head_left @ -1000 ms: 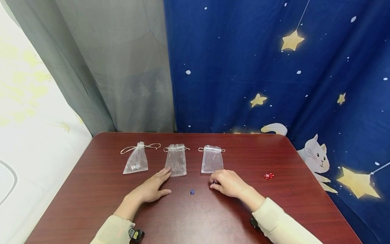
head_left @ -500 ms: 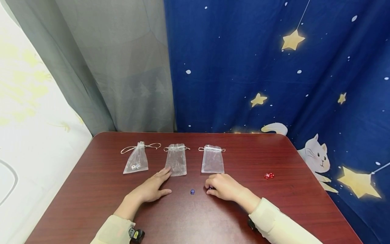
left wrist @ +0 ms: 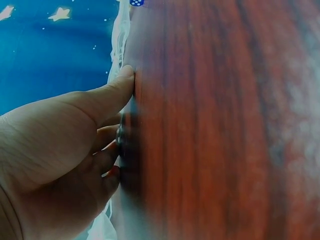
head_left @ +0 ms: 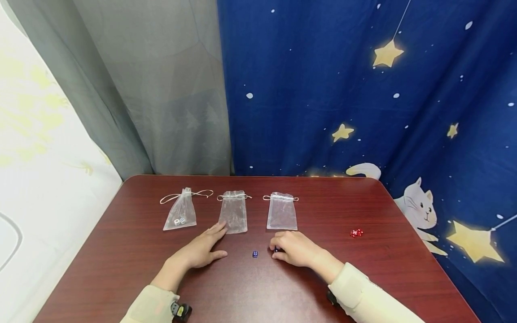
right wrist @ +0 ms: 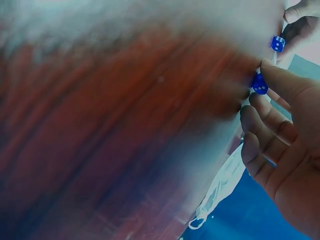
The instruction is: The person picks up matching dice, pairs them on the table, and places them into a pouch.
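In the head view my left hand (head_left: 198, 251) lies on the table with its fingers stretched out, the fingertips at the lower left corner of the middle organza bag (head_left: 234, 213). My right hand (head_left: 296, 249) pinches a blue die (right wrist: 260, 84) between thumb and fingers, low at the tabletop; in the head view the fingers partly cover this die. Between the two hands another blue die (head_left: 255, 254) sits on the table. Just beyond the right hand lies a flat organza bag (head_left: 282, 213), its drawstring at the far end.
A third organza bag (head_left: 180, 213), drawn together at its neck, lies at the left with white dice (head_left: 179, 221) inside. Red dice (head_left: 357, 233) sit close together on the right of the brown table (head_left: 323, 202). Curtains (head_left: 282, 89) hang behind the far edge.
My right hand has moved left and slightly nearer with the blue die, towards the other blue die. The left hand has stayed in place.
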{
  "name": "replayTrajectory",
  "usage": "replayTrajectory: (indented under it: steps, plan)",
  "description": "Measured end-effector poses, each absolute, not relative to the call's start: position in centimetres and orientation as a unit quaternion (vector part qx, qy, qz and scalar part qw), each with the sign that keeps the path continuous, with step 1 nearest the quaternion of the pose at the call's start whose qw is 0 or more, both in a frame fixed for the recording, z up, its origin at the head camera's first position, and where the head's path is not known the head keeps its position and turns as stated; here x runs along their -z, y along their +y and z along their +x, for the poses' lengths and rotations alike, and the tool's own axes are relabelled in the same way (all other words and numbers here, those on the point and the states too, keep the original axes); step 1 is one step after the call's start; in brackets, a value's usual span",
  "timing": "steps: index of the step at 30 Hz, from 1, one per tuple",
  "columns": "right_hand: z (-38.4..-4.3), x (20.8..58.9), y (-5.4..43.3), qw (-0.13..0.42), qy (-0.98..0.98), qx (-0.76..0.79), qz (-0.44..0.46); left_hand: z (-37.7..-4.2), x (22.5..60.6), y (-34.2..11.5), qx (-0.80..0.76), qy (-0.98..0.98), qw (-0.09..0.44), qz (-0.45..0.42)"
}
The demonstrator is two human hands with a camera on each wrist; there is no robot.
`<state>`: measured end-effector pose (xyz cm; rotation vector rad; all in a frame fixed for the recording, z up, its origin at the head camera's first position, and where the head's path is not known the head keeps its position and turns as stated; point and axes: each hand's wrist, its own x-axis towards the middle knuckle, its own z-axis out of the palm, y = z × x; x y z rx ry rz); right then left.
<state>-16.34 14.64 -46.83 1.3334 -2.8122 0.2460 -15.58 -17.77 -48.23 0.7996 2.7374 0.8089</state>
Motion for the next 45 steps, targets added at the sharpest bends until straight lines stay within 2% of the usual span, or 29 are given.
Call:
replayTrajectory:
  steps: [7,10,13,18,22,26,34,45]
  plan:
    - [-16.2,46.8,15.0,0.017,-0.899,-0.107,0.424,-15.7,48.4,-17.6,-0.262,0.924,0.087,0.265]
    - [-16.4,46.8,15.2,0.022,-0.900,-0.125,0.417,-15.8,48.4,-17.5,-0.258,0.926,0.071,0.265]
    - [-16.6,46.4,15.4,0.025,-0.900,-0.148,0.410,-16.1,48.3,-17.4,-0.258,0.930,0.027,0.262]
    - [-16.9,45.4,15.3,0.037,-0.893,-0.203,0.399,-17.3,48.1,-16.9,-0.269,0.931,-0.076,0.234]
    - [-17.2,44.9,15.1,0.054,-0.882,-0.248,0.397,-18.3,47.9,-16.2,-0.271,0.935,-0.118,0.198]
    - [-17.4,44.5,14.8,0.052,-0.869,-0.304,0.387,-19.4,47.9,-15.4,-0.266,0.945,-0.118,0.151]
    - [-17.5,44.0,14.1,0.012,-0.856,-0.404,0.322,-21.3,48.0,-14.8,-0.250,0.960,-0.094,0.087]
    - [-17.3,43.7,13.9,0.049,-0.842,-0.465,0.269,-23.4,48.3,-13.8,-0.253,0.962,-0.104,-0.002]
